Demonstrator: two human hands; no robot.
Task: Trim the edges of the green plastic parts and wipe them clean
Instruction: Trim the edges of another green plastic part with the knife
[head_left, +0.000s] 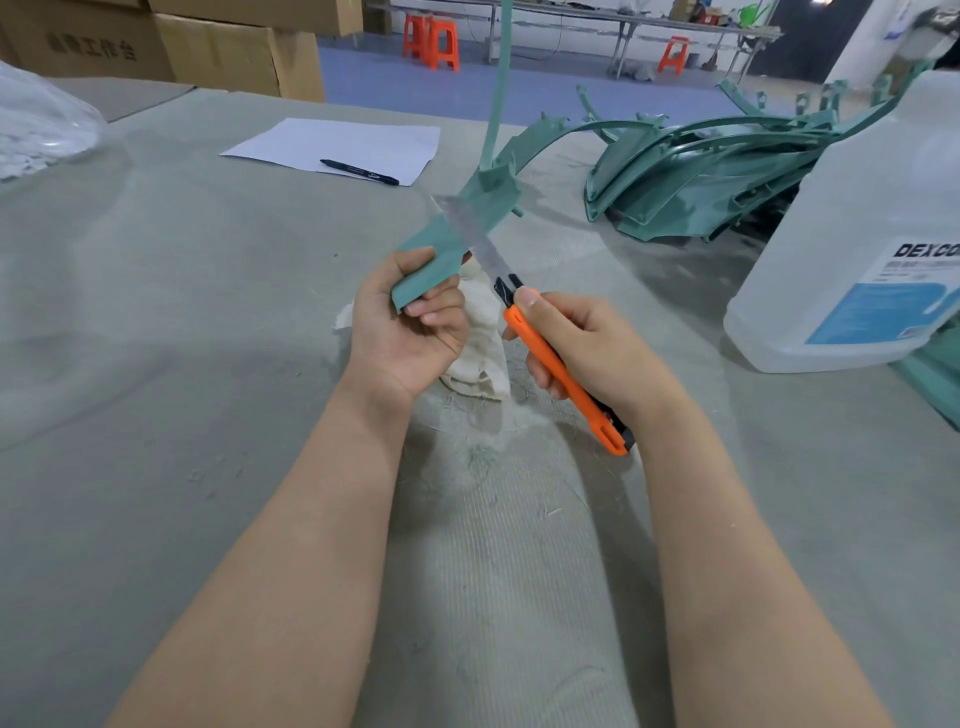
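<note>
above the cloth (475, 376), left hand (402, 332) grips green part (457, 228) (right hand (587, 348) grips knife (522, 322) on its edge).

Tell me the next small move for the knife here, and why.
Probably slide the blade along the edge of the green part, away from the left hand, which holds the part's lower end. The right hand grips the knife with the blade laid across the part, so trimming seems due; the cloth lies beneath the hands.
</note>
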